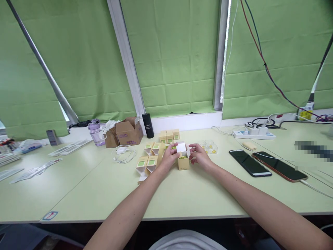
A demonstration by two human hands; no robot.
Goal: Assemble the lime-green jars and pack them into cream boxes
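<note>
Steadying the small box (183, 164) upright on the table (197, 198) between both hands suits this step: the left hand (169, 157) is partly closed on its left side, the right hand (201, 157) half open at the right flap (188, 152), though whether it pinches I cannot tell. Light fingertips should spare the raised white lid (181, 148) creases, clear of the see-through tray (209, 146) behind.

We have our left hand (169, 157) and right hand (200, 157) at the white flaps (181, 148) of one open box (183, 164), from which the clear tray (208, 142) lies at two o'clock, two phones (249, 162) at three, and a brown carton (129, 135) at ten.
</note>
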